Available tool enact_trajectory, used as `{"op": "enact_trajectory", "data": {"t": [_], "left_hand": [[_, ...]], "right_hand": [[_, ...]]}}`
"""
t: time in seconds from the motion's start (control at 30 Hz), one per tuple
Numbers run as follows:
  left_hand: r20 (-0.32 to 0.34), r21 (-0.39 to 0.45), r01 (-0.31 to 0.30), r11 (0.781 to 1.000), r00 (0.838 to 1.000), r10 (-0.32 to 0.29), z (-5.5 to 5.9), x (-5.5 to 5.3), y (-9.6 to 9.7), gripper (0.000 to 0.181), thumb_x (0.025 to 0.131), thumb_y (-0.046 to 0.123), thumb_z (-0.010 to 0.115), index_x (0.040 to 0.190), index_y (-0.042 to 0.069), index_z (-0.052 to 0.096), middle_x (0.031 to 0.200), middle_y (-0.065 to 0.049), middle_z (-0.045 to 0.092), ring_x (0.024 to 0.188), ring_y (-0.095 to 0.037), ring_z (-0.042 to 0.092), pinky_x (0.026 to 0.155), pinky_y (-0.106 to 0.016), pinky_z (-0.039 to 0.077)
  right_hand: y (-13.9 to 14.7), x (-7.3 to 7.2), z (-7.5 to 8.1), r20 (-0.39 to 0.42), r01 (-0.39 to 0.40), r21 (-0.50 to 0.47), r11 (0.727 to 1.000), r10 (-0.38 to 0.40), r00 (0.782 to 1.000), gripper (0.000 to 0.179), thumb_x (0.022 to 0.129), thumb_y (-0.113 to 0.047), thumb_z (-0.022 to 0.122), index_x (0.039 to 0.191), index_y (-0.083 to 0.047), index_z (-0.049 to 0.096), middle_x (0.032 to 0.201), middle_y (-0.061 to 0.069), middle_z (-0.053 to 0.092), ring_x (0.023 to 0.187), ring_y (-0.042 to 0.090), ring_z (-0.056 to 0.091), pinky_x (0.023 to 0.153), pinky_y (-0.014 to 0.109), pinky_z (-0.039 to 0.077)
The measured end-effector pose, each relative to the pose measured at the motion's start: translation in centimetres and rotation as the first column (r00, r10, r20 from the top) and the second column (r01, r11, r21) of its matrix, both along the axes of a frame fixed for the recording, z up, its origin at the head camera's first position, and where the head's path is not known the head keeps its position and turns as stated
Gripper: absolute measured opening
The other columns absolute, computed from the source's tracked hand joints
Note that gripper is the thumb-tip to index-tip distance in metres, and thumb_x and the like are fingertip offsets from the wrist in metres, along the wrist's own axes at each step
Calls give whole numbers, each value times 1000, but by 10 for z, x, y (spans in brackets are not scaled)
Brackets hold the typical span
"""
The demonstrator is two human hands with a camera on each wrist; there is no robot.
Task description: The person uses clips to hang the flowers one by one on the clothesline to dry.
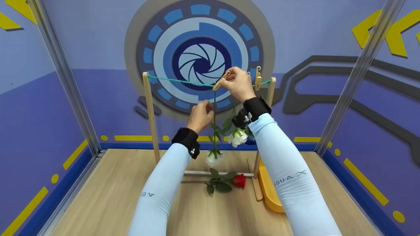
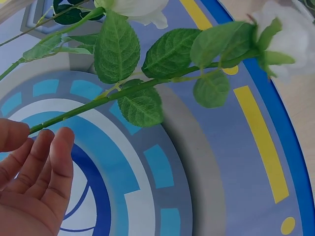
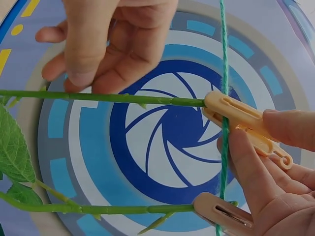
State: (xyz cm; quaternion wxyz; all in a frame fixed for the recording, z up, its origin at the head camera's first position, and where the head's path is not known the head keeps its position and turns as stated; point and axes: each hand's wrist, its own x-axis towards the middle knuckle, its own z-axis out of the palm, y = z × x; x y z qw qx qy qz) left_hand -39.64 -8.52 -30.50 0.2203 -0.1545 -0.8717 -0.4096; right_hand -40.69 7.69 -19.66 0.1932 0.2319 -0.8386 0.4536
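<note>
My right hand [image 1: 239,84] pinches a wooden clothespin [image 3: 238,115] between thumb and fingers. The clothespin sits on the green string [image 3: 225,64], its end at the top of a white rose's stem [image 3: 128,99]. That white rose [image 1: 214,159] hangs head down. My left hand [image 1: 200,115] is beside the stem, fingers loosely bent and fingertips close to it; whether they touch it is unclear. A second white rose [image 1: 238,137] hangs to the right, its stem under another clothespin [image 3: 221,211]. A red rose [image 1: 240,180] lies on the table.
Two wooden posts, left [image 1: 151,114] and right [image 1: 271,90], hold the string. One more clothespin [image 1: 258,80] is on the string near the right post. A yellow tray [image 1: 270,196] stands at the right, partly behind my right arm. A white bar [image 1: 200,173] crosses low between the posts.
</note>
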Motion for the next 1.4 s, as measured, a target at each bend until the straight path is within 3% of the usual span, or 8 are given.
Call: {"op": "enact_trajectory", "data": {"t": [0.5, 0.7, 0.87, 1.03, 1.27, 1.4], "left_hand": [[-25, 47, 35, 998, 999, -34, -23, 21, -25, 15, 105, 4, 56, 117, -1, 63, 112, -20, 67, 104, -32, 64, 93, -41, 52], [5, 5, 77, 997, 997, -77, -33, 36, -35, 17, 105, 6, 56, 119, -1, 63, 115, -20, 66, 108, -33, 64, 97, -41, 51], [45, -18, 66, 998, 997, -66, -44, 48, -44, 20, 105, 8, 57, 122, 1, 64, 119, -21, 65, 106, -32, 64, 95, -42, 52], [66, -43, 46, 998, 997, -43, -57, 60, -47, 21, 104, 9, 58, 123, 2, 66, 119, -20, 66, 101, -31, 66, 89, -43, 54], [80, -57, 63, 996, 995, -58, -80, 77, -43, 26, 102, 11, 62, 126, 0, 66, 122, -21, 65, 107, -34, 66, 92, -46, 55], [71, -74, 36, 997, 997, -31, -93, 89, -45, 29, 101, 12, 65, 128, 0, 66, 124, -21, 65, 111, -37, 65, 94, -47, 55]], "right_hand": [[15, 19, 7, -51, 8, 46, 999, -6, 999, 37, 99, -10, 66, 132, 6, 59, 125, 23, 69, 115, 33, 69, 96, 41, 56], [35, 38, -6, -111, -43, -4, 999, 42, 993, 34, 97, -4, 66, 129, 8, 60, 121, 23, 71, 110, 34, 70, 94, 41, 57], [52, 54, -35, -142, -99, -47, 994, 91, 986, 32, 95, 1, 69, 125, 9, 62, 118, 23, 72, 108, 33, 70, 93, 33, 58], [69, 65, -78, -118, -137, -106, 985, 124, 985, 31, 95, 3, 69, 125, 8, 63, 118, 23, 71, 108, 34, 71, 91, 24, 57], [86, 78, -134, -89, -139, -182, 973, 124, 988, 29, 96, 3, 69, 124, 9, 64, 118, 25, 71, 108, 37, 70, 89, 18, 55], [92, 87, -163, -87, -131, -244, 961, 113, 990, 23, 97, 4, 67, 119, 10, 66, 115, 26, 71, 105, 39, 70, 88, 17, 55]]}}
